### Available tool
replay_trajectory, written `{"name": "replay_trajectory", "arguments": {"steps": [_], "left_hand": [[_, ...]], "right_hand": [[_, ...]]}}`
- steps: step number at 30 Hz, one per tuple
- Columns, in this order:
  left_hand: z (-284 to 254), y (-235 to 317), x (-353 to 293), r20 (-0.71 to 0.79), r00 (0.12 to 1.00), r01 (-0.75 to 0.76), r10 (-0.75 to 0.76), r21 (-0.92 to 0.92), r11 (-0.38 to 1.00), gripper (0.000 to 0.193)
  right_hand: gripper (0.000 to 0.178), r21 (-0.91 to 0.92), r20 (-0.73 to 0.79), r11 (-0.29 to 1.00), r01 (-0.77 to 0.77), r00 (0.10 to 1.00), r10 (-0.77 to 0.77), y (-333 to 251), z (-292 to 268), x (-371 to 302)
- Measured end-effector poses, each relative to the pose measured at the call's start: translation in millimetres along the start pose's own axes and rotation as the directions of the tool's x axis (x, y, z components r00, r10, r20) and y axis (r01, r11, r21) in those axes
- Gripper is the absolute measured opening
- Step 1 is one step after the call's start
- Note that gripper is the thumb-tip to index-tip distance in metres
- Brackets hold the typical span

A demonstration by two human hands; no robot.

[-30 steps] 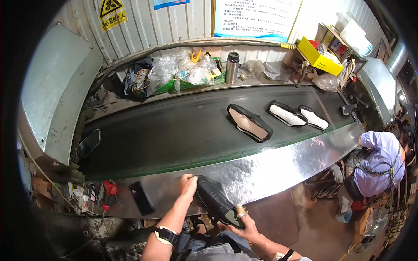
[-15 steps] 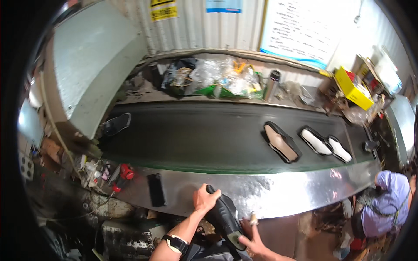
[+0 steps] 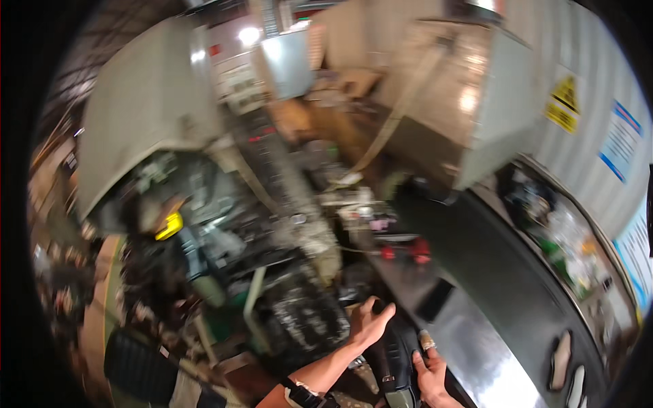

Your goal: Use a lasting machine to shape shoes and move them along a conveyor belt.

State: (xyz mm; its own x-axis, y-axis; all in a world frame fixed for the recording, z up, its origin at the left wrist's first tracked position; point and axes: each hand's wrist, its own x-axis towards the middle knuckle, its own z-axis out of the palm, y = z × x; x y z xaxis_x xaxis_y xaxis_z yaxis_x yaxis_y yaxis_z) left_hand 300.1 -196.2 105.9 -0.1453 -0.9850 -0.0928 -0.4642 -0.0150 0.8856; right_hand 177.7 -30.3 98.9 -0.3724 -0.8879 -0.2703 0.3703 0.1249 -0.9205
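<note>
A black shoe (image 3: 396, 353) is held between my two hands at the lower middle, beside the metal ledge. My left hand (image 3: 371, 325) closes round its far end, with the thumb over the top. Against its right side lies my right hand (image 3: 430, 375), gripping it lower down. One finger of that hand has a beige wrap (image 3: 426, 339) on its tip. A grey-green part (image 3: 401, 398) shows at the shoe's near end, cut off by the picture's lower edge. Motion blur softens much of the view.
A black phone (image 3: 435, 300) and a red tool (image 3: 418, 250) lie on the metal ledge (image 3: 479, 340). Beyond it runs a dark conveyor belt (image 3: 503, 272) with light-insoled shoes (image 3: 561, 360). A hooded machine (image 3: 153, 102) with a yellow part (image 3: 169, 226) stands left.
My view has swung left, bringing the hooded machine in and shifting the belt rightward. The shoe stays in both hands and now points more upright in the picture.
</note>
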Motion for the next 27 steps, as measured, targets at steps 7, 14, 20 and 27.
{"name": "replay_trajectory", "arguments": {"steps": [7,14,20,27], "left_hand": [[-257.4,-66.6,10.9,-0.821,0.482,-0.272,0.306,0.192,0.943,0.057],[-367.0,-150.7,31.3,-0.822,0.568,-0.108,0.033,-0.035,0.994,0.099],[-399.6,-203.6,-67.9,-0.426,0.903,-0.177,0.05,-0.264,0.948,0.095],[-419.8,-188.0,-71.9,-0.283,0.916,-0.108,-0.284,-0.856,0.505,0.046]], "right_hand": [[0.041,0.008,0.293,0.994,-0.108,0.951,0.101,23.7,193.4,20.2],[0.057,0.206,0.468,0.95,-0.235,0.876,0.115,14.0,328.4,6.1],[0.054,0.123,0.456,0.959,-0.257,0.872,0.175,9.2,381.5,11.8],[0.049,0.1,0.445,0.926,-0.364,0.849,0.286,47.8,451.2,47.1]]}}
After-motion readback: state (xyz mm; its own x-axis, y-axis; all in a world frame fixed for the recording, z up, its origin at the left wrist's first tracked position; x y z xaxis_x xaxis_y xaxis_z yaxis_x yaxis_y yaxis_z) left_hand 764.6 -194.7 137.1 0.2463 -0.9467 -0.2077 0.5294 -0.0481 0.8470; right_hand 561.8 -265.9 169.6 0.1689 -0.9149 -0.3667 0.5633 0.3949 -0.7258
